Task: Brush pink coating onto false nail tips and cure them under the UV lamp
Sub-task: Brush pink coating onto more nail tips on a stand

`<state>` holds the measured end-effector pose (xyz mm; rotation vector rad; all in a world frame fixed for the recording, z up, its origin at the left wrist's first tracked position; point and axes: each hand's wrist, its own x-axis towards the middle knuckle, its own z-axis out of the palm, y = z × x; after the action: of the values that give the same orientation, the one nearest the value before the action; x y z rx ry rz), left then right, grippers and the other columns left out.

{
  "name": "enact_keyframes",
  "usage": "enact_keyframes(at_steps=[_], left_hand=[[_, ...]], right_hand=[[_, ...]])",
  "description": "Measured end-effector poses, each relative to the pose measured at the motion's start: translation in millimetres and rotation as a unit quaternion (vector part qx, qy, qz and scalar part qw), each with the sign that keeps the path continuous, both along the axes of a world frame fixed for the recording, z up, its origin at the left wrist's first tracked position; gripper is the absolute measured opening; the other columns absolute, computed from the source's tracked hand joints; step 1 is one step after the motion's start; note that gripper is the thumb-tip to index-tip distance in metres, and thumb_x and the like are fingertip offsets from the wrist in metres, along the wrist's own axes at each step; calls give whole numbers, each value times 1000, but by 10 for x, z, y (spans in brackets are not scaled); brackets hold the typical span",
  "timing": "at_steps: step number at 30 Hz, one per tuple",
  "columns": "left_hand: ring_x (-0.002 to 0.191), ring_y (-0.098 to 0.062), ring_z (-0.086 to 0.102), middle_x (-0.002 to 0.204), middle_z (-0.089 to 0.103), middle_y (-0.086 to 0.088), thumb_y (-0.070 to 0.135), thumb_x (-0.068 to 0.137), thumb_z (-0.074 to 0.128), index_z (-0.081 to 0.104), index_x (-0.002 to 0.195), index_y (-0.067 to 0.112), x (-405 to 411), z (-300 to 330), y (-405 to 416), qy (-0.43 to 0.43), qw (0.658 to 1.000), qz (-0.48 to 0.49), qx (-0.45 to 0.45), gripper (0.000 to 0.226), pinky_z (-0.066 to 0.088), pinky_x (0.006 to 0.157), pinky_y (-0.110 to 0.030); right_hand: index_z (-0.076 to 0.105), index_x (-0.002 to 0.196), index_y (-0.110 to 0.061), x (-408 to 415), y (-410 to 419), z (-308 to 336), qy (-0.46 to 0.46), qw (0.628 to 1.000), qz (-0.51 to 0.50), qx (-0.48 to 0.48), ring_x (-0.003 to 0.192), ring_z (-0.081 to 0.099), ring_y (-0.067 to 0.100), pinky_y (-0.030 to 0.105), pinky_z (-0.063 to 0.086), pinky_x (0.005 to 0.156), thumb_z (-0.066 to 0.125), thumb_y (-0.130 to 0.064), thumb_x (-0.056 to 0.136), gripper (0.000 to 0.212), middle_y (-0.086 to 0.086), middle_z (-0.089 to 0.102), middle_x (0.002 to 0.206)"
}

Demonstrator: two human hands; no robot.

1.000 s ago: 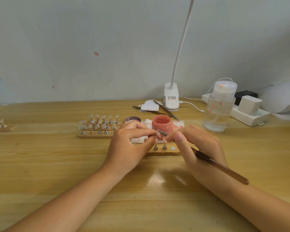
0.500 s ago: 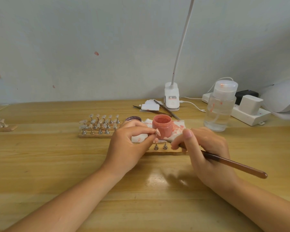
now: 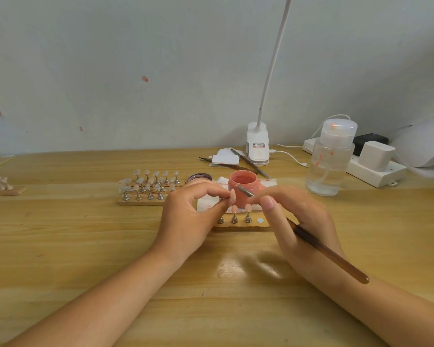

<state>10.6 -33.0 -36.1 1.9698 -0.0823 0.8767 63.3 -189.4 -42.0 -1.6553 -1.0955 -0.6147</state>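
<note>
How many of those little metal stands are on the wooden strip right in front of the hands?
3 show on the near wooden strip: one stand beside the left hand, one in the middle, one to its right. The left hand may hide more.

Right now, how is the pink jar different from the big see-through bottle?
The pink jar is short and open, with no lid on; the see-through bottle is taller and wears a white cap. The jar looks solid pink, while the bottle is clear with a few pink smears. The jar sits just behind the hands; the bottle stands further right. Both stand upright on the wooden table.
</note>
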Motion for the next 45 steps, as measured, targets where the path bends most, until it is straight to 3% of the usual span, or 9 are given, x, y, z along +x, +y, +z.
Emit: enact_keyframes(at_steps=[4, 17, 20, 25, 27, 31, 36, 40, 45], left_hand=[[78, 4, 59, 74, 64, 13, -1, 70, 74, 68, 71, 24, 14, -16, 3, -13, 1000, 18, 18, 25, 40, 76, -6], [76, 2, 59, 73, 65, 12, 3, 70, 75, 70, 72, 22, 15, -13, 1, -14, 999, 22, 24, 20, 40, 75, -6], [75, 4, 59, 67, 64, 18, 2, 69, 75, 68, 69, 29, 15, -11, 4, -13, 999, 26, 15, 28, 40, 74, -5], [77, 1, 61, 74, 67, 14, 7, 70, 75, 71, 73, 21, 17, -20, 10, -3, 1000, 15, 17, 15, 41, 74, -5], [76, 3, 61, 72, 66, 16, 5, 70, 75, 71, 73, 22, 19, -19, 10, -5, 1000, 14, 15, 17, 41, 74, -5], [76, 10, 60, 67, 65, 28, 3, 73, 73, 67, 70, 31, 15, -19, 8, 3, 1000, 17, -6, 29, 39, 73, -3], [87, 6, 58, 85, 66, 11, 0, 75, 69, 67, 76, 31, 22, -23, 14, -5, 1000, 18, 7, 31, 37, 79, -2], [85, 12, 57, 78, 64, 19, -2, 77, 68, 65, 77, 34, 32, -32, 18, -9, 999, 19, 27, 36, 36, 78, -1], [84, 12, 58, 79, 64, 22, -2, 78, 67, 67, 79, 30, 36, -48, 19, -5, 999, 11, 40, 32, 37, 78, -1]], right_hand=[[69, 72, -19, 4, -14, -25, -10, 1000, 0, -20, 66, 56, -1, 16, 40, 64, 34, -41, 96, 48, -14, 62, 67], [69, 74, -16, 0, -5, -15, 2, 1000, -17, 11, 66, 56, 3, 23, 44, 61, 35, -38, 95, 45, -23, 58, 71], [67, 67, -14, 0, -20, -22, 30, 999, 11, 9, 64, 57, 3, 24, 43, 62, 33, -42, 96, 53, -14, 61, 65], [68, 78, -22, -28, -1, 9, 32, 999, -1, 15, 71, 61, 9, 34, 48, 64, 39, -33, 92, 34, -17, 63, 77], [69, 73, -19, -24, -7, -2, 58, 998, 15, -1, 72, 62, 8, 34, 49, 65, 38, -36, 92, 40, -14, 65, 73], [67, 62, -14, -21, -43, -33, 59, 998, 38, -2, 62, 60, 4, 22, 44, 63, 35, -38, 94, 51, -8, 64, 61], [66, 71, -10, 2, -29, -9, 42, 998, 15, 40, 71, 61, 12, 36, 49, 64, 34, -32, 95, 46, -15, 64, 74], [65, 79, -23, 22, 3, -4, 18, 999, -10, 33, 78, 57, 0, 18, 43, 69, 34, -39, 96, 39, -34, 56, 79], [68, 82, -19, 42, 14, -21, -6, 1000, -14, 6, 79, 57, 2, 21, 44, 69, 37, -36, 96, 38, -29, 58, 85]])
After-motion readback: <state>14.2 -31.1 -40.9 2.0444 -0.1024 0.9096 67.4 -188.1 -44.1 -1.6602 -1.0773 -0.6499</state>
